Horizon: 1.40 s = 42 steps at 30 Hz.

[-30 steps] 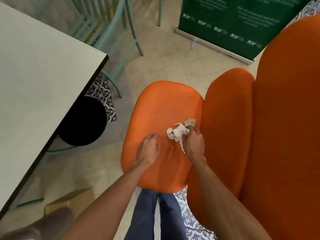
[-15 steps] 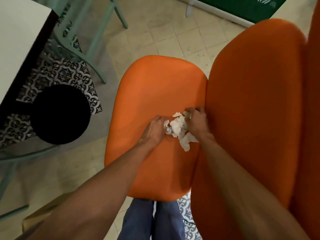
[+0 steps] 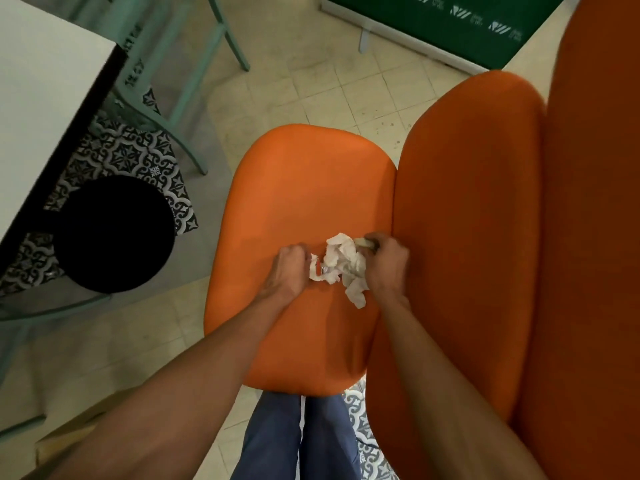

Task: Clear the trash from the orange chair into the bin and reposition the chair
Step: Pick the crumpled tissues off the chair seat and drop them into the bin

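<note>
L hand (image 3: 289,268) fingers curled on left edge of crumpled paper (image 3: 341,263) | R hand (image 3: 386,265) grips its right side | paper on orange chair (image 3: 304,188) seat, btwn both hands, near backrest | black round obj (image 3: 112,233) on floor, left

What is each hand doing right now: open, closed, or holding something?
Left hand: closed, gripping the left edge of the crumpled paper.
Right hand: closed, gripping the paper's right side.
</note>
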Tool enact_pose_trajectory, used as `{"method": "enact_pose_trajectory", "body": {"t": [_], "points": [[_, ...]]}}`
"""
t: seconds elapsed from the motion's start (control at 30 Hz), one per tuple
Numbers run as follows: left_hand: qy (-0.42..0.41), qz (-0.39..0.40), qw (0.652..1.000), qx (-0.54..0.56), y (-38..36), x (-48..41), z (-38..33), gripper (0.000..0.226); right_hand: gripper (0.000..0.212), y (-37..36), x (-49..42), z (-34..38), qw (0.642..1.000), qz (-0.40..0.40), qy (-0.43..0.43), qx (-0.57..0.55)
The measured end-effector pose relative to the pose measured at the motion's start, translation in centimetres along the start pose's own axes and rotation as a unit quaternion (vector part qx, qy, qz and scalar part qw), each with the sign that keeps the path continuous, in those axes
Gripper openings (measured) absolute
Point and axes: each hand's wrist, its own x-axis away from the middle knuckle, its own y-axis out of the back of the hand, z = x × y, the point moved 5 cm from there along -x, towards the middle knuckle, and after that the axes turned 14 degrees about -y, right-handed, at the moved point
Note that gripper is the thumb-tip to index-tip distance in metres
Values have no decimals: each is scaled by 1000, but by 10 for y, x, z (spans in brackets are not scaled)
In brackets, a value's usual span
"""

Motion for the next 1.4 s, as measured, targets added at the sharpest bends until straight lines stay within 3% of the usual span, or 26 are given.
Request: {"method": "enact_pose_trajectory", "body": {"t": [0.1,0.3,0.6,0.87,1.07,1.2,1.33,1.4], "points": [[6,-33,999,15,25,25,-10,17,29,26,31,9,999,-25,6,-37],[3,-87,996,5,72,85,-35,32,22,67,90,34,998,-21,31,-53],[108,-204,965,125,126,192,-65,18,16,111,181,63,994,53,60,-77],[230,-300,900,216,160,290,-60,17,16,119,265,103,978,125,140,-89],[264,-372,840,294,164,377,-28,19,17,108,332,132,955,180,227,-71],[294,-381,780,400,151,440,5,47,25,76,381,145,935,237,255,-63],[304,-378,754,444,131,500,43,71,26,36,431,155,915,281,285,-48],[322,-398,734,446,123,540,64,62,26,9,464,160,897,311,313,-35]]}}
